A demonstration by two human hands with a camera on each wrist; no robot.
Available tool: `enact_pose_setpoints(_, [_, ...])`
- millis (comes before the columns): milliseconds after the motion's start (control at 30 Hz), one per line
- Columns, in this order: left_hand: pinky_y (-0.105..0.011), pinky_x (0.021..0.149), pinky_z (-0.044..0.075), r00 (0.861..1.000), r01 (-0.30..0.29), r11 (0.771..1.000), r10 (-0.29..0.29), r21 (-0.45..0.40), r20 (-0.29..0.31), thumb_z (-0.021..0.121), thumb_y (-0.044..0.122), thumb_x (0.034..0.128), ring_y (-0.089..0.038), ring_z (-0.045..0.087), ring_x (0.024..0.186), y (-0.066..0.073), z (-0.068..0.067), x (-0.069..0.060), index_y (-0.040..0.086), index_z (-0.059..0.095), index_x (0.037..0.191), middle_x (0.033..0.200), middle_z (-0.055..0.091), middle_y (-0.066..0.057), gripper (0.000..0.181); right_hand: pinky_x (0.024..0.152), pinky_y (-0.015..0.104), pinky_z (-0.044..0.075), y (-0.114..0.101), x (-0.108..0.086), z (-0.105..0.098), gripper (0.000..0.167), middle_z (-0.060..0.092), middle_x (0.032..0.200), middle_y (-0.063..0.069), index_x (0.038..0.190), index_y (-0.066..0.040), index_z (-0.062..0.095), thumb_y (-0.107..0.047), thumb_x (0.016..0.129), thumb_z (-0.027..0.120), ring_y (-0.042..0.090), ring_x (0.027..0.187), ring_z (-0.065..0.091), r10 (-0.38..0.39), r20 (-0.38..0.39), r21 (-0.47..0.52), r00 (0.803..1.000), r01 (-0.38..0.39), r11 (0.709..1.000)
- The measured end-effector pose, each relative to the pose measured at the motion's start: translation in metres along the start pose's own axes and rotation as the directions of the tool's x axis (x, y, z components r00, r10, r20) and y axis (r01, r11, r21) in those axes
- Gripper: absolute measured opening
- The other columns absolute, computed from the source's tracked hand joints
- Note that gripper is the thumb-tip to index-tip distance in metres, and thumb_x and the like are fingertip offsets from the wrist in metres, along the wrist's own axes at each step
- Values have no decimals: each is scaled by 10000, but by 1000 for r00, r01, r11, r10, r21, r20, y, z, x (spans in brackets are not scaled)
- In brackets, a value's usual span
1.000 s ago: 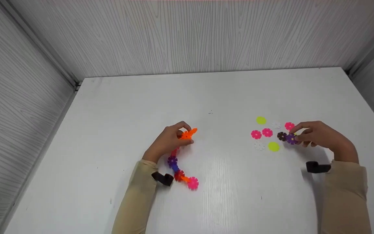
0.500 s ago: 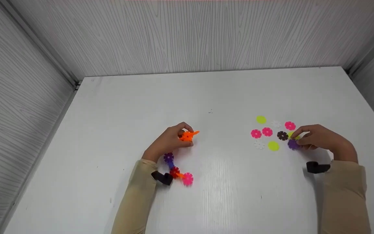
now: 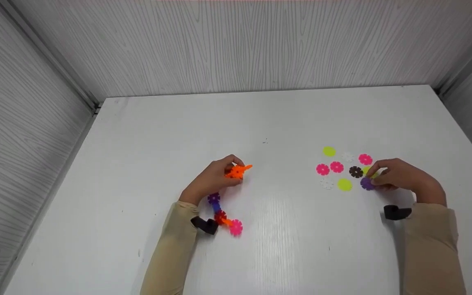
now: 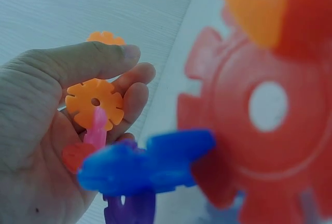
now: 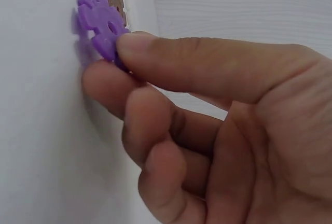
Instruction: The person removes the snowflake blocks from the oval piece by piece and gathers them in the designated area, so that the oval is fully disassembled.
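- The left hand [image 3: 213,177] is grasping an orange disc [image 3: 236,172], the thumb on one side and the fingers on the other; a second orange disc [image 3: 249,166] juts out beyond the fingertips.
- That grasped disc belongs to a toy chain [image 3: 220,217], which curves from the hand past the wrist, left of the table's middle. Its pieces run through purple [image 3: 214,198], blue [image 3: 216,207], red and orange to a pink disc [image 3: 236,228] at the near end (the left wrist view shows pink and red pieces too, close to the palm).
- The right hand [image 3: 404,179] is pinching a purple disc [image 3: 367,184] between thumb and forefinger, its other fingers curled below. The disc is tilted; whether its edge touches the table [image 3: 285,254] I cannot tell.
- Just beside it lies a brown disc [image 3: 356,171], with a yellow disc [image 3: 368,169] partly covered by the hand.
- Farther left lie two more yellow discs, one [image 3: 329,151] at the back and one [image 3: 345,184] nearer.
- Three pink discs [image 3: 336,167] and two pale white discs [image 3: 327,183] are spread among them, flat on the tabletop.
- Both arms wear tan sleeves [image 3: 430,241], with a black mount [image 3: 205,225] at each wrist.
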State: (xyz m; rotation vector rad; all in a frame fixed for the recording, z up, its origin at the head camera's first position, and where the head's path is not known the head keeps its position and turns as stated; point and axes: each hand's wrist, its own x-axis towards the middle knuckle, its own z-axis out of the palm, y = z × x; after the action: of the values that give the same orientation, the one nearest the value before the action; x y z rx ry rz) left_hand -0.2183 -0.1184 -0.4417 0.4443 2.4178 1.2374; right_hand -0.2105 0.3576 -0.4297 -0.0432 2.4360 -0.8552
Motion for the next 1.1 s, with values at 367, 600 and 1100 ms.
enact_pose_setpoints(367, [-278, 702, 430, 1000, -23, 999, 23, 33, 0, 682, 222, 875, -179, 530, 852, 2, 1, 1, 267, 566, 1183, 1067, 662, -35, 332, 704, 287, 488, -2, -3, -2, 341, 665, 866, 36, 1209, -23, 573, -212, 926, 592, 176, 791, 584, -27, -69, -25, 997, 26, 999])
enact_pose_setpoints(600, [-286, 744, 485, 999, -30, 999, 30, 35, -14, 718, 270, 862, -181, 580, 903, 3, 2, 1, 360, 608, 1207, 1112, 667, -17, 374, 706, 291, 518, -14, -6, -3, 348, 674, 960, 126, 1260, -35, 538, -210, 960, 568, 195, 790, 615, -126, -122, -18, 984, 125, 992])
enact_pose_setpoints(1100, [-239, 573, 353, 1000, -8, 1000, 8, 23, -15, 748, 261, 844, -134, 380, 594, 11, 8, 2, 215, 495, 1186, 778, 613, -13, 428, 725, 285, 521, -57, 9, 23, 408, 609, 1112, 169, 1353, -64, 458, -217, 984, 542, 213, 823, 609, -241, -125, 42, 962, 248, 968])
